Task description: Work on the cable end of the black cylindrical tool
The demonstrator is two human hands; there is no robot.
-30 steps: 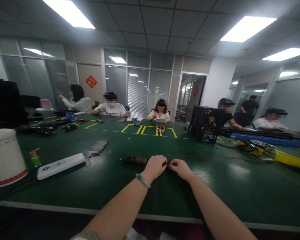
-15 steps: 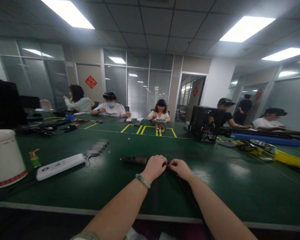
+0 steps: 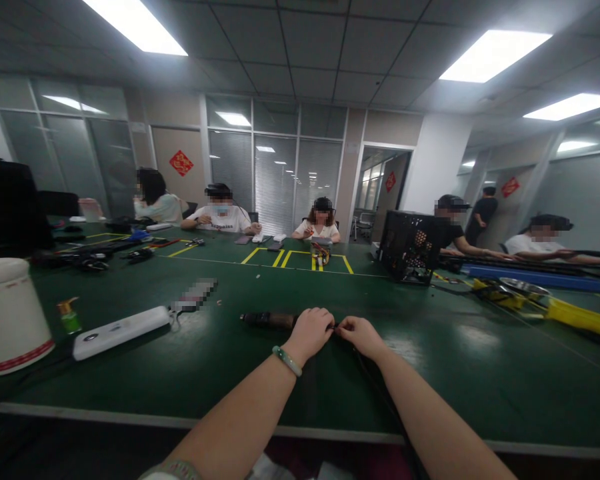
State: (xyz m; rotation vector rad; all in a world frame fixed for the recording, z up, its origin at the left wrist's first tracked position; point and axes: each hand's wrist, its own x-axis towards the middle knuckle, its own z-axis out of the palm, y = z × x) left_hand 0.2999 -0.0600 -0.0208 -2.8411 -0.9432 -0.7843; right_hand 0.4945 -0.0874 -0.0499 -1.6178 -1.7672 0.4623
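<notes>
Both my hands meet over the green table [image 3: 260,373] in front of me. My left hand [image 3: 310,332], with a green bead bracelet [image 3: 287,360] at the wrist, is closed in a fist on a small dark thing that I cannot make out. My right hand [image 3: 361,333] pinches the same small thing from the right, fingertips touching those of the left. A dark cylindrical tool [image 3: 269,320] lies on the table just left of my left hand. A dark cable [image 3: 375,387] runs from under my right hand toward me.
A white power strip [image 3: 123,331], a small green bottle [image 3: 70,317] and a white container [image 3: 10,313] lie at the left. A black computer case [image 3: 411,248] stands at the right, with blue and yellow items [image 3: 575,317] beyond. Several people sit along the far side.
My hands hold the same place, pinched together. A person in black at the far right doorway has walked further away.
</notes>
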